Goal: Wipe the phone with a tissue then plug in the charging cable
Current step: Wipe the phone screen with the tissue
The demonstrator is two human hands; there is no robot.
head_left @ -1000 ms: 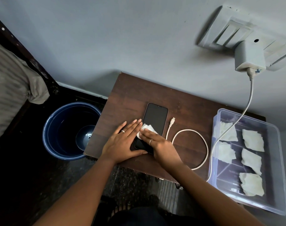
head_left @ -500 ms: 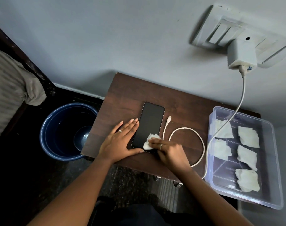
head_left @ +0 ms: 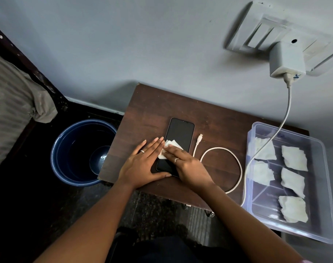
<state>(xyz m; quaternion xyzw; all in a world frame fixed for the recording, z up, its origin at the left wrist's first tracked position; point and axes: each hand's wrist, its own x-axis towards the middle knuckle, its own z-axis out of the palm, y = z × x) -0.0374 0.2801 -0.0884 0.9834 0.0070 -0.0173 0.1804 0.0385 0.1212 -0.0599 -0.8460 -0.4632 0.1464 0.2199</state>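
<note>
While both forearms reach in from the near edge:
Left hand (head_left: 142, 167): open, flat on the desk (head_left: 148, 111), thumb across the phone's near end
Right hand (head_left: 186, 164): fingers flat, pressing the tissue (head_left: 168, 147) onto the screen
Phone (head_left: 180, 132): face up, mid-desk
Charging cable (head_left: 235, 162): looped right of phone, connector free
Charger (head_left: 286, 60): in wall socket

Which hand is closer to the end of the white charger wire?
The right hand. It presses the tissue on the phone, just beside the cable plug. The left hand lies flat on the phone's far side, farther away.
</note>
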